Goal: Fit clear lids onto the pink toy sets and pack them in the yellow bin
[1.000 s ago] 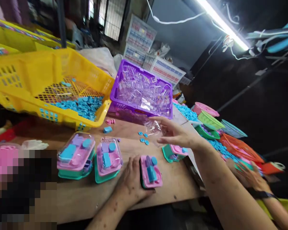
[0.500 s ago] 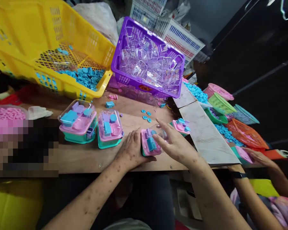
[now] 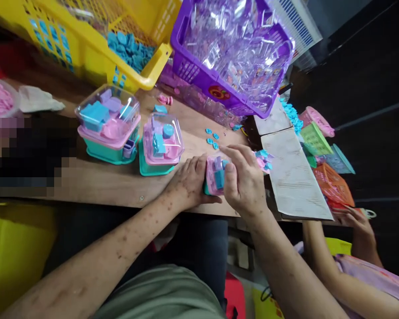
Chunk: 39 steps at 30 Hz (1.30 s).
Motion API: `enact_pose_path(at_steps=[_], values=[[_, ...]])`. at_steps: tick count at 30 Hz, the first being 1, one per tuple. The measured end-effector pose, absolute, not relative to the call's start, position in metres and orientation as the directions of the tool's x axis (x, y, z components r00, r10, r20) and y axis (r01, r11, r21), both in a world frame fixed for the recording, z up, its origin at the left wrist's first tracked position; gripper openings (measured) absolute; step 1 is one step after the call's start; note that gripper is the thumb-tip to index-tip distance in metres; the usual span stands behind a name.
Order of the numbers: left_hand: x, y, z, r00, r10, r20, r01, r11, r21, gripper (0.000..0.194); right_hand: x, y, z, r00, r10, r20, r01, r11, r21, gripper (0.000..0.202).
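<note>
A small toy box [image 3: 215, 179], with a pink top, teal base and blue and purple pieces, stands on the wooden table in front of me. My left hand [image 3: 191, 181] wraps around its left side, thumb along the near edge. My right hand [image 3: 245, 179] bends over its right side, thumb and fingers on the clear lid, hiding part of it. Left of my hands stand two similar boxes under clear lids, a nearer box [image 3: 161, 150] and a farther box [image 3: 109, 128]. Beyond my right hand is a partly hidden pink tray [image 3: 262, 163] with blue and purple pieces.
A purple basket [image 3: 219, 91] of clear lids and a yellow crate [image 3: 86, 55] of blue parts stand behind. Several blue discs [image 3: 212, 137] lie beyond my hands. Right are a white board [image 3: 294, 173], coloured baskets [image 3: 319, 139] and another person's hand [image 3: 359, 221].
My right hand's fingers have come down and curled over the lid, where they were stretched out before. My left hand keeps its hold. The camera view has shifted downward.
</note>
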<state>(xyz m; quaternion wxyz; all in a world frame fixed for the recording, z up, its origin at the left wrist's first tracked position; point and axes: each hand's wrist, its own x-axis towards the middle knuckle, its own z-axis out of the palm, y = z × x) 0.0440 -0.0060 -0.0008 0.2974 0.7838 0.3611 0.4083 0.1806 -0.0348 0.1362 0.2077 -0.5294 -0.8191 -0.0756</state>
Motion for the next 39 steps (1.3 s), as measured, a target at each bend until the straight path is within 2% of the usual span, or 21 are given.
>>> enact_pose_path(at_steps=[3, 7, 13, 21, 29, 34, 39], values=[[0.043, -0.006, 0.002, 0.409, 0.818, 0.404, 0.336, -0.547, 0.767, 0.127, 0.184, -0.036, 0.133, -0.334, 0.841, 0.426, 0.918, 0.393, -0.057, 0.041], [0.044, -0.007, 0.003, 0.399, 0.832, 0.386, 0.345, -0.526, 0.777, 0.128, 0.182, -0.036, 0.133, -0.329, 0.872, 0.363, 0.937, 0.351, 0.007, 0.043], [0.044, -0.009, 0.004, 0.406, 0.835, 0.371, 0.376, -0.523, 0.765, 0.123, 0.176, -0.038, 0.138, -0.357, 0.868, 0.344, 0.933, 0.347, 0.095, 0.043], [0.042, -0.01, 0.011, 0.443, 0.83, 0.338, 0.398, -0.52, 0.755, 0.12, 0.173, -0.037, 0.143, -0.379, 0.876, 0.298, 0.925, 0.366, 0.1, 0.044], [0.042, -0.009, 0.011, 0.448, 0.827, 0.34, 0.377, -0.52, 0.767, 0.114, 0.167, -0.036, 0.144, -0.295, 0.924, 0.244, 0.955, 0.277, 0.106, 0.037], [0.042, -0.01, 0.012, 0.432, 0.827, 0.36, 0.368, -0.526, 0.766, 0.116, 0.174, -0.033, 0.137, -0.243, 0.946, 0.213, 0.969, 0.246, 0.013, 0.039], [0.044, -0.006, 0.01, 0.406, 0.833, 0.376, 0.349, -0.522, 0.778, 0.124, 0.192, -0.037, 0.133, -0.231, 0.953, 0.198, 0.93, 0.276, -0.242, 0.046]])
